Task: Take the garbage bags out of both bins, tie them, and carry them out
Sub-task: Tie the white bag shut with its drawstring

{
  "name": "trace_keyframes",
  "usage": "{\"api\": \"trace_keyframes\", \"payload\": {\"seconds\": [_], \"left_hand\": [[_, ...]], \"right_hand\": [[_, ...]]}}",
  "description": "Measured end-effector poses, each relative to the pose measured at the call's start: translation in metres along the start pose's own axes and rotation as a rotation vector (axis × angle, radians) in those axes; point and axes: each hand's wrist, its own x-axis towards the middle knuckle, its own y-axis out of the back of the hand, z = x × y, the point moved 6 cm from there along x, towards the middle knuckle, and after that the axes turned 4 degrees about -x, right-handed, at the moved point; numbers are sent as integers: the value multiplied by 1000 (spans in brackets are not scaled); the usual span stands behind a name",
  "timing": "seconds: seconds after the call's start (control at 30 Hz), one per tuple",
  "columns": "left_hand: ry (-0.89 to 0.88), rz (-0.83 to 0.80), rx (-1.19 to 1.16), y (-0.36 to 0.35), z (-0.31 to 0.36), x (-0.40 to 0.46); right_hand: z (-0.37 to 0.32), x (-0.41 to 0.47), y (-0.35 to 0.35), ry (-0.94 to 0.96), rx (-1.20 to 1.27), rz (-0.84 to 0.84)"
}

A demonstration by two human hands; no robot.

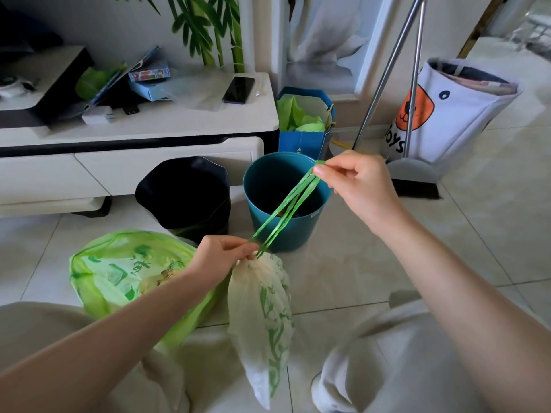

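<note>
A pale garbage bag (264,317) with green print hangs in front of me, its neck gathered and pinched by my left hand (222,259). Green drawstrings (286,208) run taut from that neck up to my right hand (359,180), whose fingers pinch their ends. A second, light green garbage bag (119,272) lies on the floor at the left, partly behind my left forearm, its mouth looking loose. Behind the hands stand a teal bin (286,222) and a black bin (187,195).
A white low cabinet (149,129) with a phone, boxes and papers runs along the back left. A blue paper bag (305,123) with green bags, a broom and dustpan (414,174) and a white toy bag (456,108) stand behind the bins. The floor is tiled.
</note>
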Motion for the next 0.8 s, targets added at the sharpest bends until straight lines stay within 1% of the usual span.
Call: {"api": "trace_keyframes", "payload": {"seconds": [0.1,0.13,0.2,0.3,0.37,0.43,0.5,0.6,0.7,0.8], "left_hand": [[59,36,-102,4,-2,4],[51,21,-75,4,1,5],[-16,-74,118,-1,8,6],[-115,-302,412,-20,17,-3],[-175,-425,515,-30,17,-10],[-195,-485,521,-34,17,-16],[-195,-500,507,-35,17,-20],[-194,-450,528,-35,17,-22],[-159,-422,485,-35,12,-22],[-103,-411,385,-34,9,-21]], "right_hand": [[-8,-1,4,49,-26,35],[-11,-2,4,69,-15,32],[-17,-6,-2,97,31,0],[-25,-9,-13,142,43,-32],[-27,-9,-18,149,25,-33],[-27,-8,-21,134,33,-36],[-26,-8,-26,112,54,-48],[-22,-9,-37,81,69,-62],[-17,-10,-46,64,86,-84],[3,-15,-64,-52,110,-163]]}}
